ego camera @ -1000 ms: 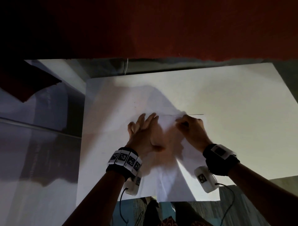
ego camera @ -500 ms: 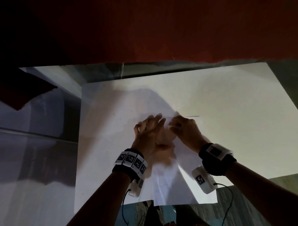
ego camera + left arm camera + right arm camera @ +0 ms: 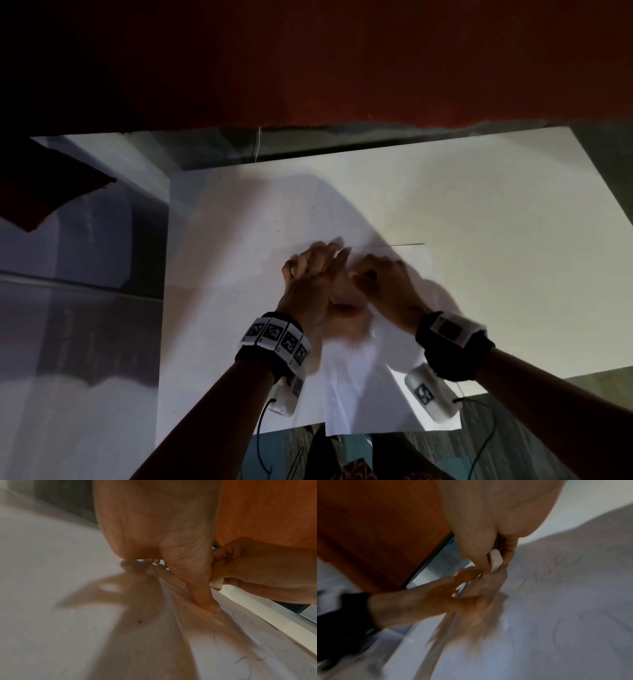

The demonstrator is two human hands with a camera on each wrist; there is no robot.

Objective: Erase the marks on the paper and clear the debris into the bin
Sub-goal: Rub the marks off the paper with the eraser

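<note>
From the head view, the left hand (image 3: 317, 284) lies flat, fingers straight, pressing the paper (image 3: 346, 387) at centre frame on the white worktop (image 3: 496, 240). In the right wrist view, the right hand (image 3: 489, 524) pinches a white eraser (image 3: 496, 559) against the pencil marks (image 3: 556, 566).

A white rectangular sheet of paper (image 3: 404, 383) lies flat on a larger white board (image 3: 496, 212), its near edge hanging just past the board's near edge; faint grey pencil scribbles (image 3: 549, 572) loop across it, blurred; a small white block eraser (image 3: 496, 559), pinched between fingertips, meets the sheet by its lower end.
</note>
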